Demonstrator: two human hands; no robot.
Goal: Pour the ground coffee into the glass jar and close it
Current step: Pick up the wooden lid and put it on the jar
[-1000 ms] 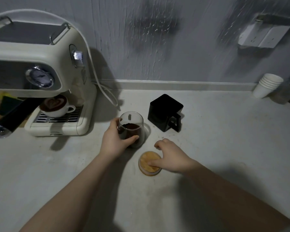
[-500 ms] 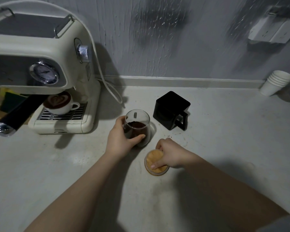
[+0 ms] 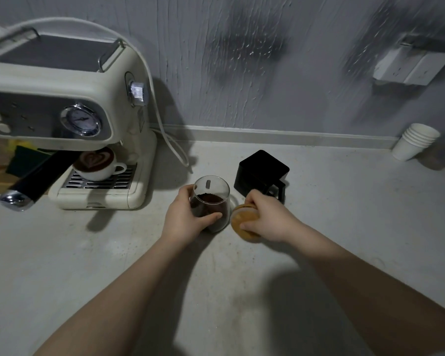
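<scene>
A clear glass jar (image 3: 212,194) stands upright on the counter, holding dark ground coffee (image 3: 210,200) in its lower part. My left hand (image 3: 184,218) is wrapped around the jar's left side, thumb across its front. Just right of the jar, my right hand (image 3: 269,219) holds a round wooden lid (image 3: 243,222), tilted on edge and lifted off the counter. A black square container with a handle (image 3: 261,173) stands behind the lid.
A cream espresso machine (image 3: 62,114) stands at the left with a latte cup (image 3: 99,165) on its drip tray and a black portafilter handle (image 3: 36,181) sticking out forward. Its cable (image 3: 165,134) trails behind. Stacked paper cups (image 3: 415,141) sit at the far right by the wall.
My right hand has picked the wooden lid up from the counter and tilted it beside the jar. My left hand keeps its hold on the jar.
</scene>
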